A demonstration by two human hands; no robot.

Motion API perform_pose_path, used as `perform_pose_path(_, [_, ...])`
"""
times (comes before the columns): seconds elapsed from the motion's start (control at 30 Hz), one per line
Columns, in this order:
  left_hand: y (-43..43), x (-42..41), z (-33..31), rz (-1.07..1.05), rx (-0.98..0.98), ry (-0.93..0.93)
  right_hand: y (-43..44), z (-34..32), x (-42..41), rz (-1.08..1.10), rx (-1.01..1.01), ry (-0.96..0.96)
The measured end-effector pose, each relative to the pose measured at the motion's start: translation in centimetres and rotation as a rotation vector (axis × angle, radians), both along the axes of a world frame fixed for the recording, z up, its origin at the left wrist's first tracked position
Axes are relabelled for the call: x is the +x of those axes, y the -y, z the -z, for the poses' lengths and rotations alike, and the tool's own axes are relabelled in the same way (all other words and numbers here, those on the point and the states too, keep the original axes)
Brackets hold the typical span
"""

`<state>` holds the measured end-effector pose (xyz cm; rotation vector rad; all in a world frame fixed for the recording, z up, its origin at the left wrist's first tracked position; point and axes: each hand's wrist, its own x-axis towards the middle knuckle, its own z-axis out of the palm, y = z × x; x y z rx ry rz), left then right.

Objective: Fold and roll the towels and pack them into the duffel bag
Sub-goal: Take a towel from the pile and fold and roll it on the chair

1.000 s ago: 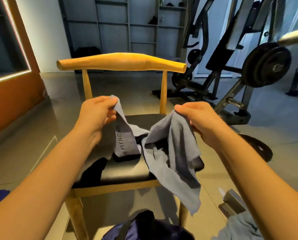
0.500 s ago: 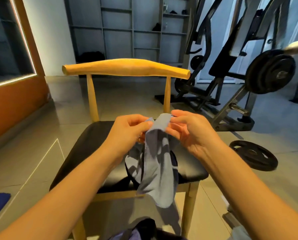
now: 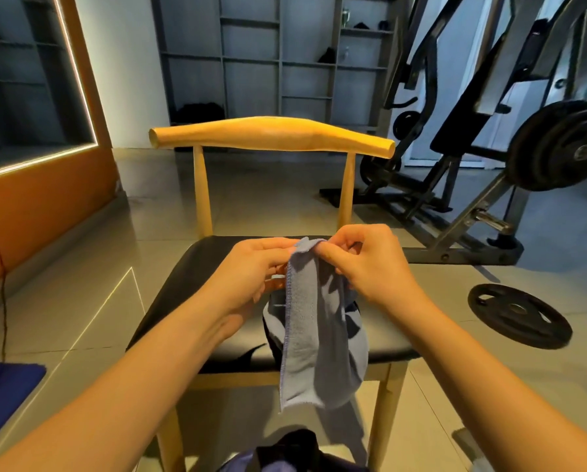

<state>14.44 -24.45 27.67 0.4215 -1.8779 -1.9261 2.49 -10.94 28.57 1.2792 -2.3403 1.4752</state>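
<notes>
While you've got both hands up over the one wooden chair (image 3: 271, 136), there's just one towel (image 3: 319, 335) in play. It's grey-blue, bunched at its top edge and hanging down in front of the black seat, with its bottom end dangling past the seat's front rail. Your left hand (image 3: 251, 270) and right hand (image 3: 370, 264) sit right next to each other. The fingers (image 3: 333, 255) of both are curled in and pinching that same top edge, so two hands on one towel. A stitched hem runs down its left side.

At the very bottom of the view one dark duffel bag (image 3: 292, 447) pokes in. Only a bit of it shows, so I can't tell if it's open. One loose weight plate (image 3: 520, 315) lies flat on the floor to your right, near the weight machine (image 3: 455, 131), which carries a stack of plates I can't count. One blue mat (image 3: 2, 393) peeks in at lower left.
</notes>
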Motion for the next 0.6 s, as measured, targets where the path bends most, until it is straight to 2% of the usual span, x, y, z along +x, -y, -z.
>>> perform_pose_path(0.13, [0.9,0.2,-0.1,-0.027,-0.011,-0.005,-0.5,-1.0,0.1,-0.028,0.106,-0.086])
perform_pose_path(0.27, [1.6,0.6,-0.6,-0.017,-0.010,-0.046,-0.7,-1.5,0.1,-0.132,0.043,0.024])
perform_pose_path(0.37, [1.7,0.7,-0.9,-0.018,-0.014,-0.058,-0.6,-1.5,0.2,-0.177,0.027,0.021])
perform_pose_path(0.6, [1.5,1.0,-1.6,0.049,-0.109,-0.010,-0.1,-1.1,0.0,-0.141,0.003,0.019])
